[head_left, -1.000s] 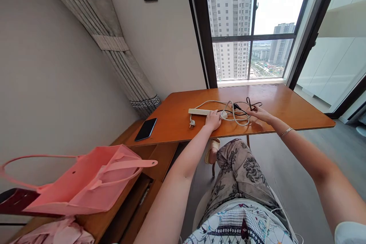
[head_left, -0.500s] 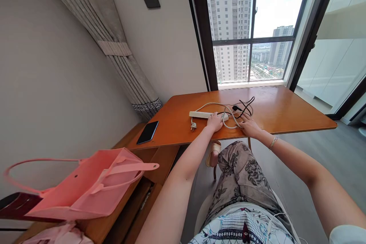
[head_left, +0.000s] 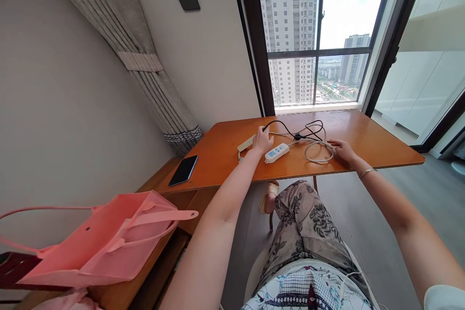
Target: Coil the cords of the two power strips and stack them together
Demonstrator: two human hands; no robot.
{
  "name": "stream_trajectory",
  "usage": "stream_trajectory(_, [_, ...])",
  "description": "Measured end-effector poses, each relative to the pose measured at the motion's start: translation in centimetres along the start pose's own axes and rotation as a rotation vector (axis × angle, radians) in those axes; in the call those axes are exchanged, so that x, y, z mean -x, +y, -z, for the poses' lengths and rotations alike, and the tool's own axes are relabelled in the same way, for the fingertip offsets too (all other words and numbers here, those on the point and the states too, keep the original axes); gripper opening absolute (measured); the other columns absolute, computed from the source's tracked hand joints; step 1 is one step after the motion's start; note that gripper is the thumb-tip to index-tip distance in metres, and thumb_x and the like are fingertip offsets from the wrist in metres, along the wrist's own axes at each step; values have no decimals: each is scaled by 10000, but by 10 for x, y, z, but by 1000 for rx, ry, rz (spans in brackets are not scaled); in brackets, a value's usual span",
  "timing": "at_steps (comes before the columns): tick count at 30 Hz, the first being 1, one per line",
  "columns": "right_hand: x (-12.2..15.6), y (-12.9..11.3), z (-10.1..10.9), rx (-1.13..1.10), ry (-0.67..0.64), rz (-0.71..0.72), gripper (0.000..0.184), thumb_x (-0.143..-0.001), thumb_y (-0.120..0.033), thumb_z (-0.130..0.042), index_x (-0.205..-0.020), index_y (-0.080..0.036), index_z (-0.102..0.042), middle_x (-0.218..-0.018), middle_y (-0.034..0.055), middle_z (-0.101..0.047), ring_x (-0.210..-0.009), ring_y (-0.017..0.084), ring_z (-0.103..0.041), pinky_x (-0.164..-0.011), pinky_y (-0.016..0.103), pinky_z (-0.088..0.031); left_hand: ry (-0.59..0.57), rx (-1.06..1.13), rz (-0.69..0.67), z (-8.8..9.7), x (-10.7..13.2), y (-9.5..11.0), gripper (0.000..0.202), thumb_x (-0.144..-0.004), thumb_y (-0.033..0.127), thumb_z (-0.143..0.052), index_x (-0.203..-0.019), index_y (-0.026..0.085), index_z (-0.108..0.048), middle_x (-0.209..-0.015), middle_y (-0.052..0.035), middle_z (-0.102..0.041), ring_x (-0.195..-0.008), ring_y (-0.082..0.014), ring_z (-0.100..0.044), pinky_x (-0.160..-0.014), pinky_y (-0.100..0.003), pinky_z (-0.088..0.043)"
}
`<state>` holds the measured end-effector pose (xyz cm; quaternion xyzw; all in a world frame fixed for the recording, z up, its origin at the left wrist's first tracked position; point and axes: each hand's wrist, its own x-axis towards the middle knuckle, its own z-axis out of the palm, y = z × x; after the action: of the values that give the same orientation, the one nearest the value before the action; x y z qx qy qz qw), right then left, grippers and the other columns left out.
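My left hand (head_left: 263,140) is closed on one end of a black cable (head_left: 286,128), its fingers bent over the table's left-middle. Under and beside that hand lies a long white bar (head_left: 246,143), partly covered by it. Nearer the front edge rests a white power strip (head_left: 277,153) with its sockets facing up. From it a white cord (head_left: 319,160) runs right into loose loops, crossed by the black cable and a black plug-like piece (head_left: 298,136). My right hand (head_left: 343,151) lies palm down with fingers stretched at the right side of the white loops.
The orange-brown wooden table (head_left: 378,140) stands below a window (head_left: 316,53). A dark phone (head_left: 183,170) lies near its left edge. At lower left, a pink bag (head_left: 105,247) sits on a wooden surface. A gathered curtain (head_left: 163,97) hangs behind the table's left end.
My left hand has moved left and farther back, drawing the black cable leftward. My right hand has shifted right. The power strip's sockets now show, and the white loops lie farther right.
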<state>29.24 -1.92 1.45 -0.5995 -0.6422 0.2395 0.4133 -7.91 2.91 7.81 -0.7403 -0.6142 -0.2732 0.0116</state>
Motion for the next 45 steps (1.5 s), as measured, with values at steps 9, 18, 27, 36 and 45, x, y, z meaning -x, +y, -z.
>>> stream_trajectory(9, [-27,-61,-6,66,178,140,776,-717,-246,-709,-1463,-182,-504,-1492,176,-433,-1051,246,-680,-999,418,-532,377,459,-162,40,-33,15,502,-845,110,-527,-1333,174,-624,-1217,-120,-557,-1106,-216,-625,-1025,-354,-507])
stream_trajectory(18, [-43,-99,-11,-132,134,113,332,-901,-507,-562,-894,-197,-681,-934,78,-677,-958,235,-671,-906,405,-556,471,895,-222,54,-26,50,221,-853,151,-593,-1028,181,-725,-1111,-70,-610,-899,-145,-711,-870,-278,-571])
stream_trajectory(27, [-110,-142,71,-585,612,524,495,-938,-703,-405,-948,-226,-537,-950,41,-586,-977,177,-665,-908,396,-572,308,1167,-51,40,-19,52,323,-772,100,-653,-1062,216,-574,-960,-21,-637,-901,-166,-728,-833,-317,-584])
stream_trajectory(36, [-87,-158,165,54,950,833,234,-1011,-401,-424,-1015,-204,-549,-1063,107,-533,-1224,248,-516,-1173,530,-308,171,1191,-22,42,-8,60,357,-691,89,-575,-1023,181,-667,-839,-22,-658,-802,-162,-707,-726,-285,-539])
stream_trajectory(45, [-59,-81,166,336,604,512,77,-827,-186,-584,-854,-192,-656,-1085,161,-649,-1286,318,-527,-1107,537,-380,218,1261,33,47,-8,66,316,-605,81,-492,-870,198,-618,-716,11,-583,-654,-137,-629,-565,-242,-454])
